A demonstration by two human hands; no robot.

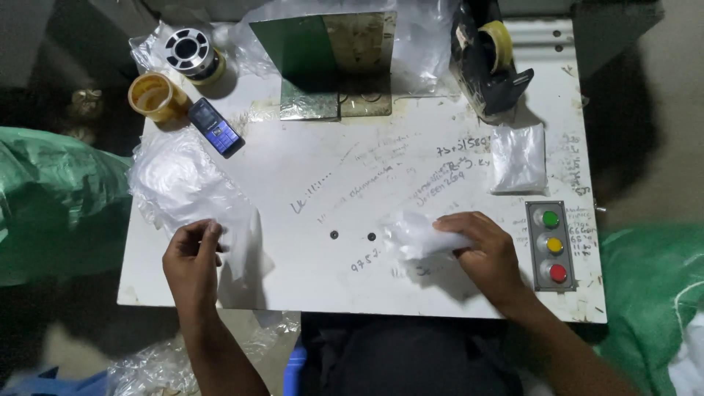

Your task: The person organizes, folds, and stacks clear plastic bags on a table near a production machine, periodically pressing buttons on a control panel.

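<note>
While the left hand [192, 257] pinches a clear bag [192, 192], the right hand [484, 249] grips a half-hidden crumpled one [412, 233].

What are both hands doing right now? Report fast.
Left hand: pinching a clear bag.
Right hand: closed on a white packet.

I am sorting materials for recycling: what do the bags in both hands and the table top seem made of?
The bag in the left hand looks like thin clear plastic film: see-through, crinkled, glossy. The bag under the right hand looks alike, whiter where bunched. The table top seems white-painted metal, scuffed and written on; not certain.
</note>
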